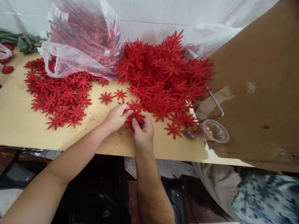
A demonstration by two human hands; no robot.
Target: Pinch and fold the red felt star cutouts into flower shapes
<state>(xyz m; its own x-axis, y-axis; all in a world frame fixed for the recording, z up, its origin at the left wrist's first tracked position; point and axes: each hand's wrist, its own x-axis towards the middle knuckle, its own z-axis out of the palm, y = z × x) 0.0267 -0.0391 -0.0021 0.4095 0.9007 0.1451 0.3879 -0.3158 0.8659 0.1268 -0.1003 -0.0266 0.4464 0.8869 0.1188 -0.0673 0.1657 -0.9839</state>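
Observation:
Between my two hands is a red flower-shaped piece (pixel 135 118) with narrow petals, held low over the table. My left hand (pixel 118 115) pinches its upper left side with thumb and fingers. At its lower right, my right hand (pixel 143 129) grips it, the thumb lying on top. Whether it is one layer or several stacked ones, I cannot tell. Just beyond my hands rises a large heap of red flowers (pixel 161 74). Two loose flowers (pixel 106 97) lie behind my left hand. Another pile (pixel 63 96) spreads to the left.
A clear plastic bag (pixel 86 34) of red pieces stands at the back against the tiled wall (pixel 144 12). To the right are a clear plastic cup (pixel 216 131) on its side, a bent metal rod (pixel 216 102) and a large brown board (pixel 261 84). Green cloth (pixel 26 43) lies back left.

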